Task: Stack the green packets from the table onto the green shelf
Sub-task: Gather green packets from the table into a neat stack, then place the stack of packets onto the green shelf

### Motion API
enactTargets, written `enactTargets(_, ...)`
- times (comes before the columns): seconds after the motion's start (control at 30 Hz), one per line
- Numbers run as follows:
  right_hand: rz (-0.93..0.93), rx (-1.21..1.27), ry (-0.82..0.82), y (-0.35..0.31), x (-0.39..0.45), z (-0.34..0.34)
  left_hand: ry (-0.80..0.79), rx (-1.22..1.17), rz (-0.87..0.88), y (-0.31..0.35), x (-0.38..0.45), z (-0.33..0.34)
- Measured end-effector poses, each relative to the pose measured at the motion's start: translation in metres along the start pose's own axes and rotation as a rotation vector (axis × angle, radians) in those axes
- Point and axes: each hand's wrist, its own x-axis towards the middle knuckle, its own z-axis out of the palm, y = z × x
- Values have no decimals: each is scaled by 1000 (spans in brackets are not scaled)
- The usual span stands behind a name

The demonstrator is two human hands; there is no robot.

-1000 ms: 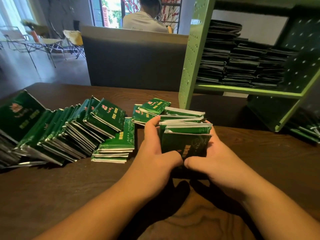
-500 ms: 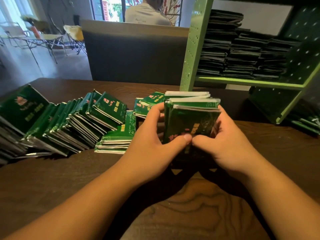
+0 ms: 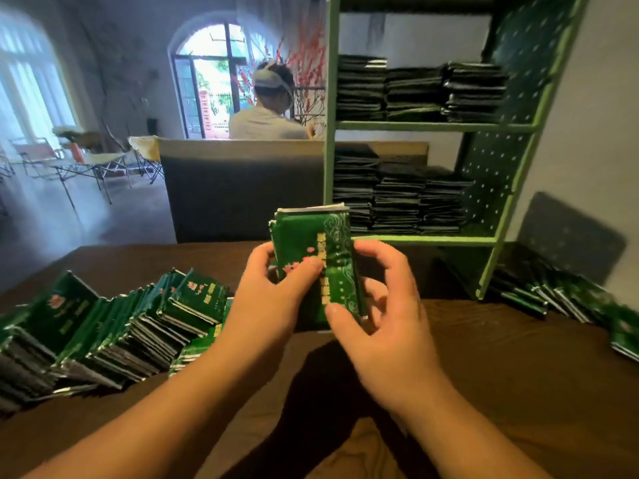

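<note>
- Green packets in a small bundle stand upright between both hands, above the dark wooden counter, with the printed face toward the camera.
- Left hand grips the bundle's left side, its thumb pressed across the front face and its fingers curled behind.
- Right hand holds the right side: its thumb tip touches the lower front of the bundle, and its fingers curl round the right edge.
- Green shelf stands at the back right of the counter, just beyond the held bundle; it has a perforated side panel.
- Stacked packets fill the upper tier in three piles side by side; more stacked packets sit on the lower tier.
- A long slanted row of packets leans across the counter's left side, just beside the left forearm.
- A few flat packets lie at the near end of that row, partly hidden by the left wrist.
- Loose packets lie scattered on the counter to the right of the shelf's foot, blurred.
- Behind a low grey partition, a seated person faces away toward an arched window.
- Folding chairs stand at the far left.
</note>
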Motion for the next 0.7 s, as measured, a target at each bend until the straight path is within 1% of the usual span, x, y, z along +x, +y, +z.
enactTargets(0.07, -73, -100, 23, -6, -1, -14, -18, -42, -51, 15, 1, 18)
enactTargets(0.17, -273, -276, 4, -12, -3, -36, -72, -82, -175, 38, 2, 43)
enactTargets(0.23, -383, -482, -13, -11, -2, -45, -118, -83, -268, 50, 3, 54)
enactTargets(0.3, -472, -736, 28, -9, 4, -56, -153, -69, -348, 63, 7, 64)
enactTargets(0.37, -523, -891, 76, -12, 14, -64, -178, -77, -433, 77, 10, 74)
enactTargets(0.47, -606, -984, 103, -16, 29, -73, -216, -91, -587, 98, 14, 88)
enactTargets(0.6, -689, -1010, 147, -26, 48, -82, -311, -111, -769, 115, 20, 97)
enactTargets(0.63, -704, -1008, 149, -29, 52, -86, -327, -95, -781, 116, 22, 98)
enactTargets(0.7, -728, -1002, 163, -35, 60, -93, -339, -52, -738, 116, 25, 100)
